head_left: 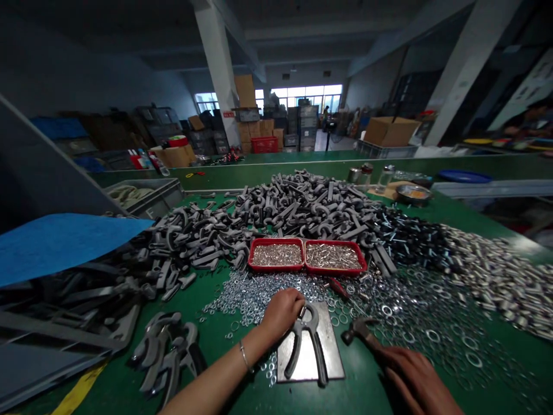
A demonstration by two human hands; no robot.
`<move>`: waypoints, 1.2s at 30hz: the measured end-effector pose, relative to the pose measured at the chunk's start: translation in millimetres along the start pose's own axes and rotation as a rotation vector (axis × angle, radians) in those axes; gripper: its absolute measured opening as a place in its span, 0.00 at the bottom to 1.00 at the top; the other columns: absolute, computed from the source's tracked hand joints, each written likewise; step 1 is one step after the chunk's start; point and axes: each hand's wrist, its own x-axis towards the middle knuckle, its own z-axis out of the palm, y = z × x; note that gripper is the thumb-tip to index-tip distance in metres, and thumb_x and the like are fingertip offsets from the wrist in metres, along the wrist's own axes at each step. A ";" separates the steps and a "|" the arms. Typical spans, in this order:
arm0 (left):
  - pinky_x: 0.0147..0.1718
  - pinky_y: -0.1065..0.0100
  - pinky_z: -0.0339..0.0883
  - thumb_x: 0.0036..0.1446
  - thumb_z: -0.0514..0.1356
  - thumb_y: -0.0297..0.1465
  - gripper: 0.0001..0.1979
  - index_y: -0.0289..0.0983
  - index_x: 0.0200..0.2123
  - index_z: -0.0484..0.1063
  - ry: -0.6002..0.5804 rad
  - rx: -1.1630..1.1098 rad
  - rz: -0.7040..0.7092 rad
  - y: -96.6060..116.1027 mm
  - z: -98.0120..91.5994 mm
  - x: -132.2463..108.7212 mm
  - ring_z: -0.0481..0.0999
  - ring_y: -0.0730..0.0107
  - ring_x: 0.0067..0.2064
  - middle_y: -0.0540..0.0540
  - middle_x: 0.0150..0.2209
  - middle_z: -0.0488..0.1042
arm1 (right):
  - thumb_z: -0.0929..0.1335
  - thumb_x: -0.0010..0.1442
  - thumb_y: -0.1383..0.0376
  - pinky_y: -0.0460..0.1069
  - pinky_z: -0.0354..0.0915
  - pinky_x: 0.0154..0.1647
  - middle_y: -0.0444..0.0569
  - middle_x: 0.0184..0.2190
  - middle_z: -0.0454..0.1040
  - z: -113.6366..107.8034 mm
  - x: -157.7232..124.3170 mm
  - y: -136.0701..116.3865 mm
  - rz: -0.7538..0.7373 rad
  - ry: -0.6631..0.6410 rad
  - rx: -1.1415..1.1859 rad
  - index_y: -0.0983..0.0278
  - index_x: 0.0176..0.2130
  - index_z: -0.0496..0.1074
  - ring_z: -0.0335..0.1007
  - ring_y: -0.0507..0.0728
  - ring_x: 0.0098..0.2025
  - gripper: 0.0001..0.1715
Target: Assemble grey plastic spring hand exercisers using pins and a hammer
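In the head view, pinches with the left hand (279, 314) at the head of a grey plier-shaped clamp with two long curved handles (311, 324), with thumb and fingers pressed together and tips partly hidden. Cannot tell whether to count a small bright metal cylinder (302, 313) beside the tips as gripped too. Lies, this clamp, on a flat silver-grey metal plate (334, 360), with handles splayed toward the near side. Folds the right hand (412, 374) around the brown handle of a dark-headed hammer (363, 329), just right of the plate; tips out of sight.

To work well, best to press the clamp's head flat on the plate and square up the cylinder there. For any tap, best to pull the left fingertips out of the hammer's line and strike lightly and straight.

Around: loose small silver rings (242, 294) beyond and along the plate's left edge, likely to slip underneath and tilt the plate. Near the far right corner, a red-handled tool (339, 290), perhaps awkward for a wide swing. Farther out, two red plastic trays of small metal pieces (276, 268), backed by a heap of grey clamp parts (302, 207).
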 end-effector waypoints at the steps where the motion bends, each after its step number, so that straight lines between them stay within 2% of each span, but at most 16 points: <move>1: 0.37 0.69 0.66 0.66 0.55 0.30 0.09 0.38 0.35 0.75 -0.001 0.011 0.009 0.6 0.0 -0.3 0.77 0.67 0.37 0.48 0.35 0.78 | 0.63 0.66 0.54 0.60 0.69 0.57 0.54 0.53 0.75 -0.7 -1.9 -1.7 -0.002 0.003 -0.027 0.54 0.56 0.73 0.72 0.64 0.53 0.22; 6: 0.45 0.59 0.65 0.65 0.55 0.26 0.08 0.36 0.36 0.73 -0.019 0.106 0.131 2.0 3.2 -3.0 0.75 0.60 0.41 0.43 0.36 0.76 | 0.61 0.64 0.62 0.58 0.74 0.47 0.55 0.49 0.77 -2.1 -2.8 -6.4 0.018 -0.033 -0.038 0.50 0.63 0.66 0.76 0.64 0.46 0.29; 8: 0.47 0.56 0.65 0.65 0.54 0.23 0.08 0.34 0.36 0.73 -0.043 0.131 0.207 -0.6 6.0 -3.9 0.74 0.58 0.42 0.41 0.37 0.76 | 0.62 0.64 0.60 0.58 0.72 0.50 0.55 0.51 0.76 -2.4 -0.4 -3.9 0.064 -0.041 0.045 0.51 0.63 0.66 0.75 0.65 0.49 0.29; 10: 0.48 0.55 0.65 0.64 0.54 0.22 0.08 0.34 0.36 0.73 -0.066 0.136 0.267 -4.4 8.3 -4.4 0.73 0.58 0.43 0.41 0.38 0.75 | 0.65 0.61 0.52 0.57 0.72 0.49 0.57 0.51 0.76 -2.1 3.1 1.0 0.155 -0.082 0.208 0.56 0.58 0.70 0.75 0.65 0.50 0.28; 12: 0.48 0.56 0.66 0.64 0.54 0.22 0.08 0.34 0.37 0.73 -0.075 0.124 0.294 -7.3 9.2 -4.4 0.73 0.58 0.43 0.41 0.39 0.75 | 0.65 0.58 0.44 0.53 0.75 0.35 0.57 0.41 0.79 -2.4 7.3 5.3 0.330 -0.243 0.441 0.60 0.51 0.72 0.78 0.63 0.38 0.31; 14: 0.47 0.58 0.67 0.64 0.54 0.23 0.07 0.35 0.38 0.73 -0.066 0.097 0.280 -7.5 8.8 -4.7 0.73 0.59 0.43 0.42 0.38 0.76 | 0.64 0.57 0.38 0.47 0.68 0.20 0.50 0.28 0.77 -6.1 12.1 4.6 0.483 -0.421 0.648 0.61 0.45 0.72 0.74 0.56 0.23 0.33; 15: 0.46 0.59 0.67 0.65 0.54 0.23 0.07 0.35 0.38 0.73 -0.054 0.077 0.256 -6.6 8.2 -5.1 0.74 0.60 0.42 0.42 0.38 0.76 | 0.64 0.56 0.37 0.45 0.65 0.17 0.48 0.26 0.75 -9.8 14.9 1.3 0.507 -0.446 0.710 0.61 0.45 0.72 0.72 0.55 0.21 0.34; 19: 0.43 0.64 0.68 0.66 0.54 0.28 0.09 0.36 0.37 0.74 0.016 -0.042 0.094 -0.1 5.4 -8.7 0.75 0.63 0.41 0.44 0.37 0.76 | 0.69 0.54 0.39 0.45 0.67 0.18 0.49 0.32 0.76 -30.5 30.8 -29.5 0.404 -0.307 0.769 0.56 0.54 0.67 0.73 0.56 0.26 0.36; 22: 0.42 0.67 0.68 0.66 0.54 0.29 0.10 0.36 0.35 0.74 0.037 -0.140 0.001 2.4 3.6 -10.4 0.76 0.66 0.40 0.46 0.36 0.77 | 0.67 0.58 0.40 0.42 0.61 0.12 0.43 0.30 0.74 -36.0 42.5 -50.2 0.397 -0.371 0.819 0.53 0.53 0.65 0.65 0.49 0.18 0.31; 24: 0.41 0.68 0.67 0.64 0.54 0.29 0.10 0.37 0.34 0.75 0.031 -0.192 -0.034 2.6 2.4 -9.9 0.76 0.66 0.39 0.46 0.35 0.77 | 0.67 0.59 0.40 0.40 0.53 0.11 0.41 0.27 0.74 -29.4 44.7 -53.5 0.412 -0.369 0.834 0.54 0.50 0.66 0.59 0.46 0.15 0.28; 26: 0.40 0.69 0.67 0.63 0.55 0.30 0.10 0.37 0.34 0.76 0.019 -0.229 -0.057 2.5 1.4 -8.4 0.76 0.66 0.38 0.46 0.34 0.78 | 0.67 0.58 0.40 0.40 0.48 0.10 0.41 0.25 0.73 -16.5 40.4 -50.1 0.464 -0.302 0.863 0.55 0.49 0.66 0.55 0.45 0.14 0.29; 28: 0.40 0.68 0.67 0.63 0.55 0.30 0.11 0.37 0.33 0.76 0.009 -0.255 -0.076 3.0 0.7 -6.7 0.76 0.65 0.38 0.46 0.34 0.78 | 0.67 0.57 0.40 0.40 0.47 0.11 0.40 0.24 0.72 -1.5 31.2 -43.8 0.531 -0.243 0.929 0.55 0.49 0.65 0.54 0.45 0.13 0.29; 31: 0.41 0.67 0.66 0.63 0.55 0.32 0.11 0.37 0.33 0.77 0.002 -0.280 -0.097 5.2 -0.3 -4.6 0.76 0.64 0.38 0.46 0.34 0.78 | 0.67 0.57 0.40 0.40 0.46 0.11 0.39 0.24 0.71 17.2 15.5 -34.3 0.572 -0.220 1.027 0.55 0.48 0.64 0.52 0.44 0.12 0.29; 36: 0.42 0.66 0.64 0.62 0.55 0.32 0.11 0.38 0.32 0.77 -0.020 -0.288 -0.094 9.8 -1.3 -3.6 0.75 0.63 0.39 0.46 0.34 0.78 | 0.69 0.54 0.37 0.39 0.46 0.11 0.38 0.23 0.70 31.9 4.0 -21.4 0.581 -0.240 1.086 0.56 0.44 0.63 0.52 0.43 0.13 0.31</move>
